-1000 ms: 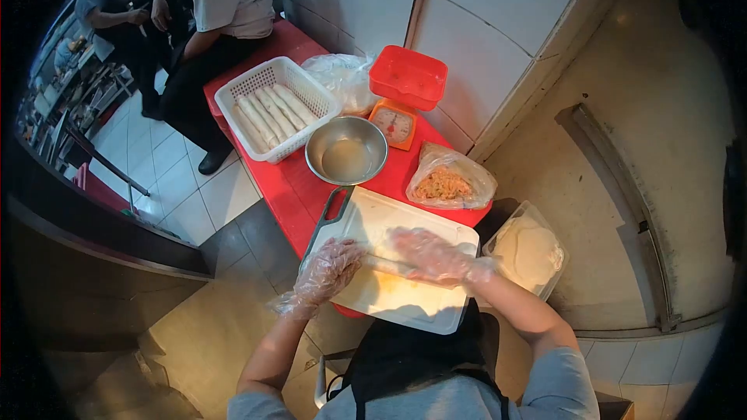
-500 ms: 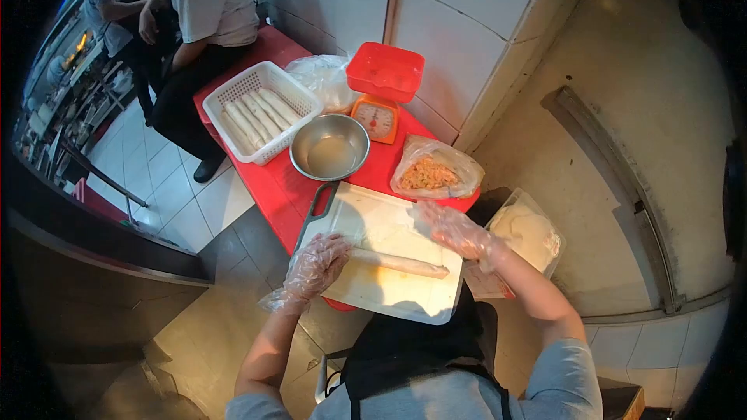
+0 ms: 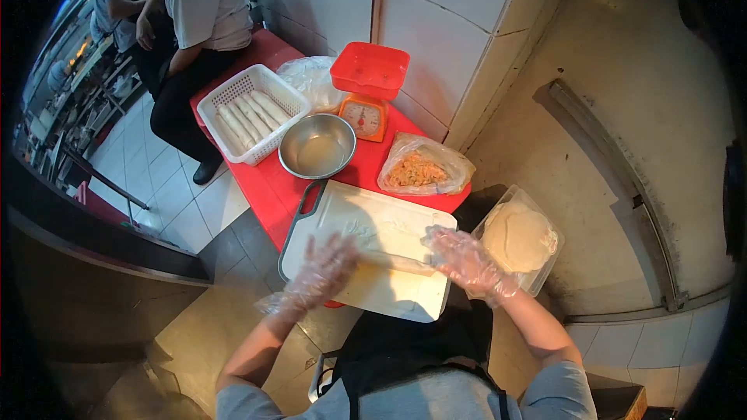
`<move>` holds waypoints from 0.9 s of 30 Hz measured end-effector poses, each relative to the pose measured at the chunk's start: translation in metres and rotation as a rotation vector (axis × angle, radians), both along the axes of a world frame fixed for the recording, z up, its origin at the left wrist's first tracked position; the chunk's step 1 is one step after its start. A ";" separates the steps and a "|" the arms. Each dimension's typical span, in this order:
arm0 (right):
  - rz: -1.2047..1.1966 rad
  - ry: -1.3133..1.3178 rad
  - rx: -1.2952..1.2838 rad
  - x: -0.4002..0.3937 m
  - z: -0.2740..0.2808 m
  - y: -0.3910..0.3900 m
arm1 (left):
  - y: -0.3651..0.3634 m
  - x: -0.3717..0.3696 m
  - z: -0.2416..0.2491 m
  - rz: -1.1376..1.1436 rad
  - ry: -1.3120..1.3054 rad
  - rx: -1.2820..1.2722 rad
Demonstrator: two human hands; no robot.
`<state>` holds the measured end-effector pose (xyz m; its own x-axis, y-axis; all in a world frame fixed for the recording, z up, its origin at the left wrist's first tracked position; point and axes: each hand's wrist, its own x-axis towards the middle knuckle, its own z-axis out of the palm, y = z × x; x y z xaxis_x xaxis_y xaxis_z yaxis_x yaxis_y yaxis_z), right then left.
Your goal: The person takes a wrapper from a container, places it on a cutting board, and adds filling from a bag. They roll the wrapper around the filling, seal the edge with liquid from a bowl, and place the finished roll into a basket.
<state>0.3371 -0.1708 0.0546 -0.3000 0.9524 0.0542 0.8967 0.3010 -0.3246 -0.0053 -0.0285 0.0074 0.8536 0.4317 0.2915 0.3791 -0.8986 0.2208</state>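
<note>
A pale rolled dough stick (image 3: pixel 397 262) lies across the white cutting board (image 3: pixel 373 295). At its left end is my left hand (image 3: pixel 323 268), gloved in clear plastic, its fingers spread and somewhat blurred. My right hand (image 3: pixel 463 258), also gloved, is at the stick's right end over the board's edge, with its fingers apart. Neither hand is wrapped round the stick; whether they touch its ends is hard to tell. Just beyond the board stand a metal bowl (image 3: pixel 317 148) with liquid and an open plastic bag of orange filling (image 3: pixel 419 171).
On the red table (image 3: pixel 264 194) are a white basket (image 3: pixel 233 157) of several rolls, an orange scale (image 3: pixel 363 117) with a red tray (image 3: pixel 371 68), and a plastic bag (image 3: pixel 311 82). A container of round wrappers (image 3: pixel 517 237) is at the right. Two people (image 3: pixel 206 8) are at the upper left.
My left hand has opened and spread its fingers at the stick's end. My right hand has moved down to the right end. The view has shifted slightly, uncovering the container of wrappers.
</note>
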 end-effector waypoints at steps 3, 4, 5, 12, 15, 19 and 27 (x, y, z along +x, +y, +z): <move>0.036 -0.126 0.033 -0.059 -0.009 -0.014 | -0.024 0.020 -0.004 -0.152 0.181 -0.106; -0.027 -0.151 0.023 -0.081 -0.010 -0.019 | -0.023 0.024 -0.005 -0.137 0.174 -0.091; -0.102 -0.133 0.073 -0.092 -0.018 -0.016 | -0.019 0.029 -0.008 -0.122 0.165 -0.075; -0.250 0.073 0.429 -0.080 -0.067 0.024 | 0.024 0.056 -0.009 -0.129 0.140 -0.046; -0.236 0.051 0.414 -0.076 -0.069 0.024 | 0.020 0.056 -0.004 -0.114 0.205 0.015; -0.276 0.092 0.395 -0.078 -0.061 0.032 | 0.003 0.067 -0.005 -0.032 0.138 0.039; -0.290 0.073 0.504 -0.095 -0.052 0.047 | 0.015 0.071 -0.014 -0.059 0.010 -0.022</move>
<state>0.2424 -0.1238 0.0024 -0.0100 0.8464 0.5325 0.9463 0.1801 -0.2686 0.0655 -0.0133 -0.0062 0.8805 0.3869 0.2741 0.3279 -0.9144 0.2372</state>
